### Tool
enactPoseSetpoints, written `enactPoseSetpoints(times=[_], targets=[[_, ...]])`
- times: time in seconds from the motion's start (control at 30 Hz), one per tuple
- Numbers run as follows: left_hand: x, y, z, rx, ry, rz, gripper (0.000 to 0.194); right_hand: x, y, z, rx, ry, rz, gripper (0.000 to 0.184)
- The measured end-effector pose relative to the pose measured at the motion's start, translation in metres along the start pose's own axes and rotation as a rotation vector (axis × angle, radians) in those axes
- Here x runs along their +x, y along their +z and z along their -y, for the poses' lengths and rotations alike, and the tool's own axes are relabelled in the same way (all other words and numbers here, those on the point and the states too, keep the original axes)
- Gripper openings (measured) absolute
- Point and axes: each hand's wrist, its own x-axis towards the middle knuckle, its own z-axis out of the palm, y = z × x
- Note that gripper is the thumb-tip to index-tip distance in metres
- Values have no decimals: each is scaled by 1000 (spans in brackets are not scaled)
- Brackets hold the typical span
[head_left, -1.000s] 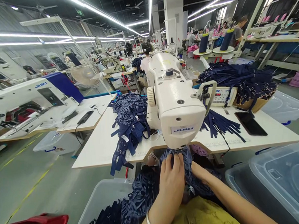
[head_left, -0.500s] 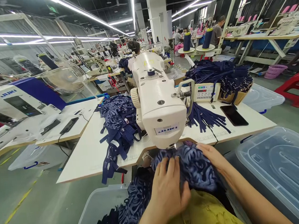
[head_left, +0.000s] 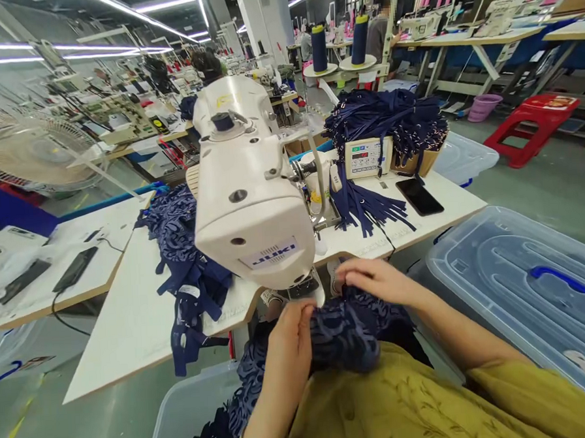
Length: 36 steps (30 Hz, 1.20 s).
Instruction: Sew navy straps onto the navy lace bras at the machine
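My left hand is closed, with thumb and fingertips pinched on the edge of a navy patterned fabric piece below the sewing machine head. Over the far right part of that fabric is my right hand, its fingers stretched to the left and slightly apart. I see nothing held in it. The white sewing machine stands just beyond both hands, and its needle area is partly hidden under the head. More of the patterned fabric hangs over my lap and down to the left.
A heap of navy patterned garments lies left of the machine. On the right are navy straps, a control box and a phone. A clear lidded bin stands at my right, an open bin at lower left.
The fabric has come away from under the machine head toward me. My left hand went from flat on it to pinching its edge; my right hand lifted off. The view shifted right.
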Motion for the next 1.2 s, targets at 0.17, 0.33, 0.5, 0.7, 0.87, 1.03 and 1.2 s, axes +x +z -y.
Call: enactPoseSetpoints(times=[0.17, 0.33, 0.5, 0.7, 0.87, 1.03, 1.2], targets=[[10, 2, 10, 517, 219, -15, 22, 43, -51, -66, -420, 369, -307, 30], [11, 16, 10, 709, 291, -297, 23, 86, -68, -103, -606, 565, -344, 26], [1, 20, 7, 648, 283, -257, 21, 103, -59, -112, -708, 678, -317, 26], [-8, 19, -3, 691, 238, -237, 25, 96, -49, -104, -733, 657, -371, 34], [-7, 17, 1, 512, 322, -146, 24, 92, -58, -100, -592, 607, -455, 17], [-8, 12, 8, 426, 318, -125, 26, 83, -79, -89, -278, 431, -595, 12], [-10, 8, 14, 375, 338, -87, 29, 66, -75, -69, 185, 254, -719, 32]])
